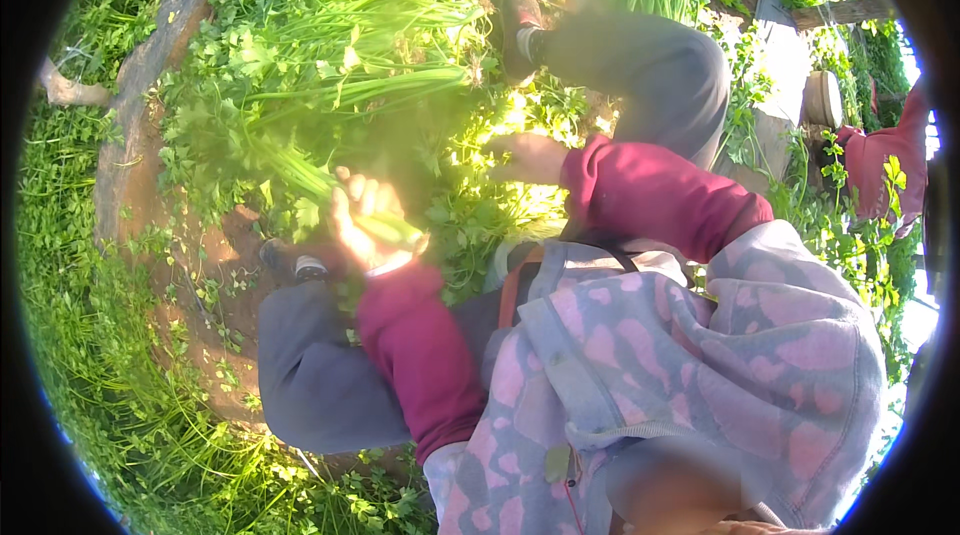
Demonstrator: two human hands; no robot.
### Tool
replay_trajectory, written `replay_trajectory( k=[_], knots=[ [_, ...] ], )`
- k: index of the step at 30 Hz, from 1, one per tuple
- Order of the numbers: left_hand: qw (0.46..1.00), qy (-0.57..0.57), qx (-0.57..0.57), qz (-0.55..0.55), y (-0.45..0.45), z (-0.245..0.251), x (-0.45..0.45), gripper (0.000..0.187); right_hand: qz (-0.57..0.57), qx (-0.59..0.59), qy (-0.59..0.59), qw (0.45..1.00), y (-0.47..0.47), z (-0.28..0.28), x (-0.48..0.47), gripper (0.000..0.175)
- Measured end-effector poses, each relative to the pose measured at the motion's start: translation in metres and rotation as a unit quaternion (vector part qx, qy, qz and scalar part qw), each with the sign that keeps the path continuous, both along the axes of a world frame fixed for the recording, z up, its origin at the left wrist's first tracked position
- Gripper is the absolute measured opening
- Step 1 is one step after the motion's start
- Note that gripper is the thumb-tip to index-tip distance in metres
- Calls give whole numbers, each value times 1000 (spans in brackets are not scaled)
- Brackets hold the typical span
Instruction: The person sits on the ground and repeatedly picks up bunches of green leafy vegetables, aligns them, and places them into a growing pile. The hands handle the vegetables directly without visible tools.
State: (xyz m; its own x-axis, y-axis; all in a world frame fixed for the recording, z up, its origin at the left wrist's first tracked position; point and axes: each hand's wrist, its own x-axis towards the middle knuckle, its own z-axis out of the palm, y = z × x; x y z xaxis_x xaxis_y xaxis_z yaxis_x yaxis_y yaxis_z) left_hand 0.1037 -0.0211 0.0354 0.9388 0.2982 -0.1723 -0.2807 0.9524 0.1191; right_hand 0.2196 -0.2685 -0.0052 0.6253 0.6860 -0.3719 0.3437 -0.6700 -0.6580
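My left hand is closed around the stalks of a leafy celery bunch, whose pale root end points back towards me and whose leaves spread up and to the left. My right hand is low over sunlit loose leaves between my legs; glare and blur hide its fingers, so whether it holds anything cannot be told. Beyond both hands lies a heap of cut celery bunches, with several root ends facing right.
A curved weathered log borders bare soil at left, with dense green plants outside it. Wooden posts and planks stand at right, near a person in red. My bent knees flank the leaves.
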Motion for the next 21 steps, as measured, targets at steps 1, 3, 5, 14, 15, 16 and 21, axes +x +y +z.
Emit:
replay_trajectory(
  k=[1, 3, 5, 14, 15, 16, 21],
  knots=[
    [1000, 6, 10, 4, -1, 2, 1, 20, -55, 134, -19, 989, 7, 9, 22, 50],
    [997, 66, 48, -3, -6, 1, 2, 22, -218, 214, -58, 951, 13, 29, 66, 63],
    [989, 134, 57, 8, -13, -8, 2, 22, -275, 133, 31, 952, 36, 39, 90, 62],
    [982, 175, 53, -40, -14, -48, -11, 34, 22, 160, -86, 983, 73, 83, 7, 42],
    [978, 190, 35, -74, -16, -50, -9, 35, 44, 147, -134, 979, 72, 85, -4, 37],
    [978, 193, 29, -77, -18, -51, -8, 36, 76, 106, -137, 982, 70, 86, -12, 32],
    [966, 236, 34, -104, -26, -62, -4, 39, 89, 159, -209, 961, 60, 72, -43, 23]
  ],
)
